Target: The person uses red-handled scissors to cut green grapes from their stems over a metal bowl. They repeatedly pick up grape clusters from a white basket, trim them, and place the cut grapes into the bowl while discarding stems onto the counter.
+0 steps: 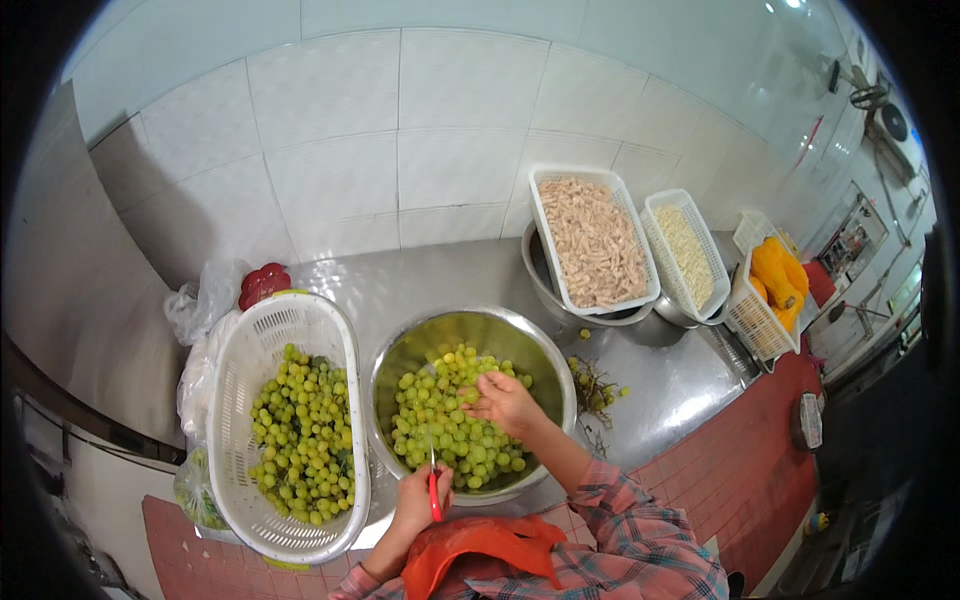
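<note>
A steel bowl (568, 375) holds many loose green grapes (450, 435). My left hand (421, 495), at the bowl's near rim, is closed around red-handled scissors (434, 491) with the blades pointing away over the grapes. Above the right half of the grapes is my right hand (504, 403), its fingers bent beside a grape; whether they grip it cannot be told. Left of the bowl, a white plastic basket (225, 450) contains more green grapes (304, 435), some leaves or stems among them. Bare grape stems (595, 390) with a few grapes lie on the steel table right of the bowl.
Behind at right, a white basket of pale, strip-like pieces (592, 240) rests on a steel bowl. Beside it are a basket of small whitish pieces (686, 255) and one of orange squash (780, 277). A red dish (264, 285) and plastic bags (199, 307) stand behind the grape basket. A tiled wall borders the table.
</note>
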The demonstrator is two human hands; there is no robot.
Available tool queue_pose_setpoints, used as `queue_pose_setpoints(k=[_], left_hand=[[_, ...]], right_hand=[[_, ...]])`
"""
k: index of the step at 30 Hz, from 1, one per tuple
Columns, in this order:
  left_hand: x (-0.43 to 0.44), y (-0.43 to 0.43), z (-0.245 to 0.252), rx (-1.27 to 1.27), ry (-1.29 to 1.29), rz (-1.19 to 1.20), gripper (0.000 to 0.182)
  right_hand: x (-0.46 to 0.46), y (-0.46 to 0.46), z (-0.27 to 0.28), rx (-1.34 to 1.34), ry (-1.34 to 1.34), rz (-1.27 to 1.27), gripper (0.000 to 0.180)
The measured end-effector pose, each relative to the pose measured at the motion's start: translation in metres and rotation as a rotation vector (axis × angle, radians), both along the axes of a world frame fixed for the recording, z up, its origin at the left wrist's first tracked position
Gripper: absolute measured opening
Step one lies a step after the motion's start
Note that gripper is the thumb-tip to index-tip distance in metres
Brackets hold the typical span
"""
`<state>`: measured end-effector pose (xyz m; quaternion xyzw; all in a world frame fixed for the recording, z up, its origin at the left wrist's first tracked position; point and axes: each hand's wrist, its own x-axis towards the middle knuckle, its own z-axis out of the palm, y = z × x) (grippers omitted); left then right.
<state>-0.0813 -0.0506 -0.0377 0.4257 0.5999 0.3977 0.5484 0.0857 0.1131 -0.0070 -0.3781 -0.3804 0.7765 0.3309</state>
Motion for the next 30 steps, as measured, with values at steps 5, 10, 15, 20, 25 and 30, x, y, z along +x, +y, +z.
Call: queue_pose_setpoints(k=[5,10,15,20,25,30], left_hand=[[0.014,0.011,0.039,-0.047,-0.382,-0.178,0.026],[0.040,0.014,0.060,-0.120,-0.476,-0.277,0.029],[0.058,0.013,0.063,-0.151,-0.386,-0.237,0.027],[0.064,0.013,0.058,0.009,-0.095,-0.206,0.030],[0.062,0.017,0.066,0.033,0.184,-0.217,0.028],[0.063,0.013,0.056,0.246,0.460,-0.213,0.028]], right_hand=[[0.034,-0.019,-0.024,-0.080,0.100,-0.144,0.022],[0.032,-0.033,-0.011,-0.155,0.404,-0.197,0.017],[0.027,-0.040,-0.020,-0.117,0.570,-0.151,0.015],[0.020,-0.049,-0.017,-0.139,0.625,-0.097,0.010],[0.019,-0.052,-0.016,-0.112,0.662,-0.062,0.009],[0.016,-0.053,-0.015,-0.116,0.717,-0.085,0.010]])
